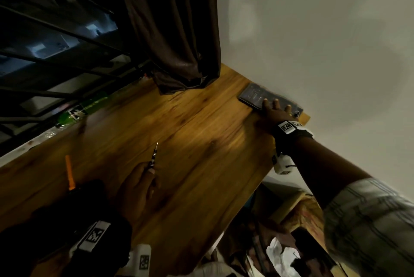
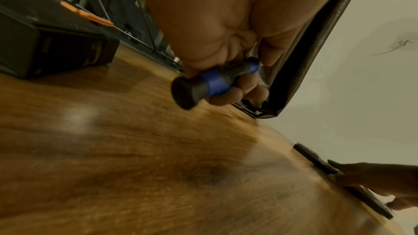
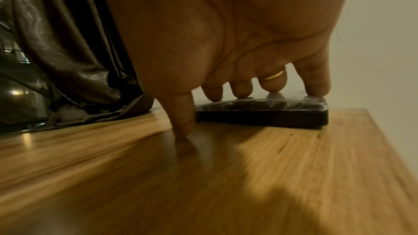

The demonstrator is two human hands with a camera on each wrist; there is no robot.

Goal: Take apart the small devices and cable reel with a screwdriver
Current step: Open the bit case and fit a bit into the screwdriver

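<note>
A: Two hands over wooden table [image 1: 201,142]. Black box [image 2: 45,45], near left: gold print, unreadable. Flat black case [image 1: 255,95], clear lid, far corner by wall.

B: Right hand [image 1: 274,112]?

A: Four straight fingertips [image 3: 316,88] press lid; thumb on table.

B: Left hand [image 1: 134,189]?

A: Curled round screwdriver [image 1: 154,155], blue-banded handle, tip pointing away. Orange tool [image 1: 70,172] on box. No brand legible.

The middle of the wooden table [image 1: 201,142] is bare, so a hand can pass there. A black box [image 2: 52,45] blocks the near left side. The brown curtain [image 1: 177,30] hangs onto the far edge. The wall [image 1: 324,30] shuts off the right side.
</note>
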